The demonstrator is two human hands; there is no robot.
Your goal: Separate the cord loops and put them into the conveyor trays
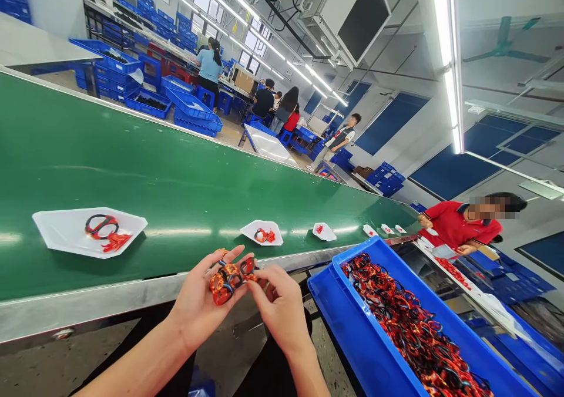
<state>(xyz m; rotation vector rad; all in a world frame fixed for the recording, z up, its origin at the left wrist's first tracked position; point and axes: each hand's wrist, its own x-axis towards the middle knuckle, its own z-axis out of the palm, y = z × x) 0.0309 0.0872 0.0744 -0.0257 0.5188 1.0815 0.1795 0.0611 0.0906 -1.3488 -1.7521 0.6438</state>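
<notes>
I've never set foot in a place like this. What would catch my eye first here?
A long green conveyor belt sweeps across the middle, with white trays of red-and-black loops on it. At the bottom, the left hand and right hand hold a tangle of loops, and to their right a blue crate is heaped with more.

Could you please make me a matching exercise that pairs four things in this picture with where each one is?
Things:
1. loop bundle
2. white tray
3. blue crate
4. red-shirted worker

Places or states:
A. beyond the blue crate
B. on the green belt
C. between the left hand and right hand
D. heaped with loops

Right pairs: 1-C, 2-B, 3-D, 4-A.
</notes>
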